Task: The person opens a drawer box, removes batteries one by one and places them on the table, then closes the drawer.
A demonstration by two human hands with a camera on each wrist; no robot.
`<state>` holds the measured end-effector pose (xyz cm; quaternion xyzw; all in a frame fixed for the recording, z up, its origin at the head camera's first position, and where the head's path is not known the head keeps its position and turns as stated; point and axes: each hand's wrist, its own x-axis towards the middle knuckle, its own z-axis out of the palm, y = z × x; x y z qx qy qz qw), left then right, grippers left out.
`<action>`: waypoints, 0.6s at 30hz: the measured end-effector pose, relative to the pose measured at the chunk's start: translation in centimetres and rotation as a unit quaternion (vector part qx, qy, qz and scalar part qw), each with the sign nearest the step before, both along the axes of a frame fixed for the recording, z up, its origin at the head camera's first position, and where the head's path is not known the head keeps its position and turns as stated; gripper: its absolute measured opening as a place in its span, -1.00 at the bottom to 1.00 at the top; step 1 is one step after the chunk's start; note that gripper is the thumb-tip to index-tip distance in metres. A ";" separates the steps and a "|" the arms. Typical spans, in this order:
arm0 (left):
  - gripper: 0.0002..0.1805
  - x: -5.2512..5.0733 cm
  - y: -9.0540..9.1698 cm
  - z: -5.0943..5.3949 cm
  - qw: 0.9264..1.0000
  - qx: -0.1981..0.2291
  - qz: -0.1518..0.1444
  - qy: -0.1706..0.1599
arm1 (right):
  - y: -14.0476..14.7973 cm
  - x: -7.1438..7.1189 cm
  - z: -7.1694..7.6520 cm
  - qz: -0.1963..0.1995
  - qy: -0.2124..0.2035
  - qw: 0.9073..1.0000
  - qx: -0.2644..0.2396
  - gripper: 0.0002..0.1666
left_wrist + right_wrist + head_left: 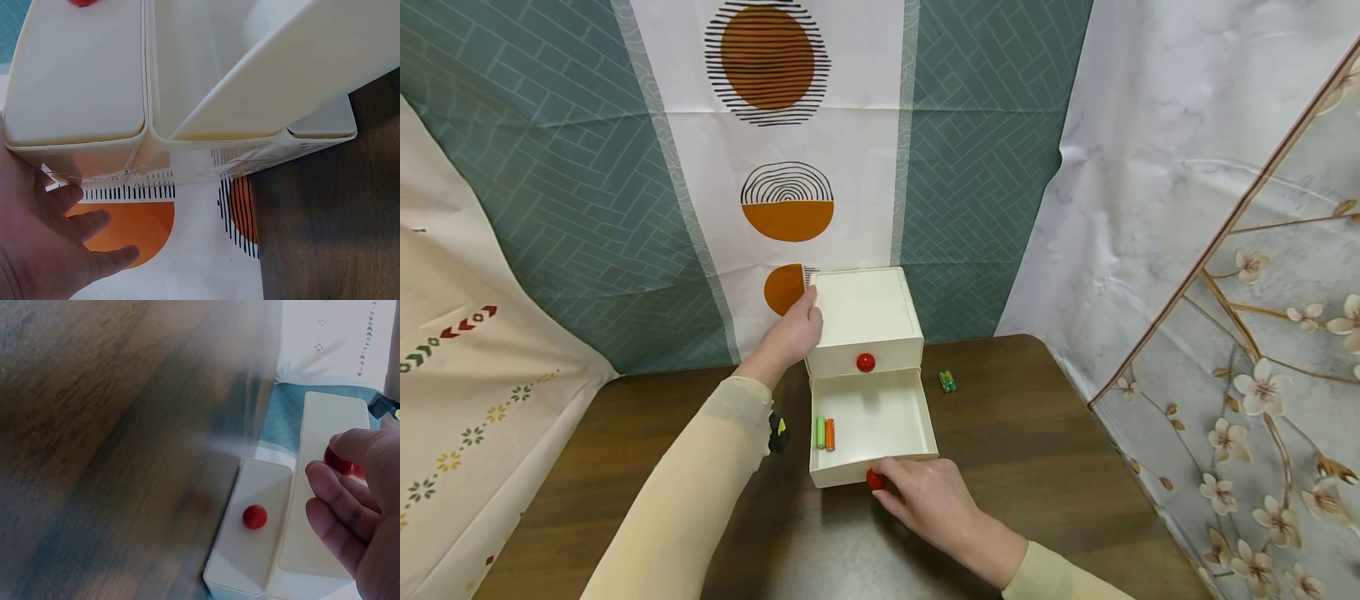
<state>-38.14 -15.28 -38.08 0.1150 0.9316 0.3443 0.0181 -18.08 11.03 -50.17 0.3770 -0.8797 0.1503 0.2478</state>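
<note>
A white cabinet point(865, 304) with red knobs stands on the table, its middle drawer point(880, 417) pulled out. My right hand point(936, 504) pinches this drawer's red knob point(337, 461) between thumb and fingertips. Against the cabinet's upper left side rests my left hand point(793, 333), its fingers point(94, 223) loosely extended beside the wall. Inside the drawer, a light green battery point(821, 432) and an orange battery point(830, 434) lie side by side at the left. Two green batteries point(947, 382) lie on the table right of the cabinet.
The dark wooden table point(1037, 450) extends around the cabinet. Patterned cloths point(985, 167) hang behind and at both sides. The top drawer's red knob point(866, 362) sits above the open drawer; a lower drawer's knob point(254, 517) shows in the right wrist view.
</note>
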 end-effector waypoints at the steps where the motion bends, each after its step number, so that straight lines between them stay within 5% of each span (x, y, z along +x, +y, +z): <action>1: -0.25 0.0 0.0 0.0 1.000 0.000 0.001 0.001 | 0.0 0.0 0.0 0.000 0.000 1.000 0.000 -0.64; 18: -0.25 -0.1 0.0 0.0 1.000 -0.001 -0.001 -0.003 | 0.1 -0.2 -0.3 0.004 0.022 1.000 -0.007 -0.61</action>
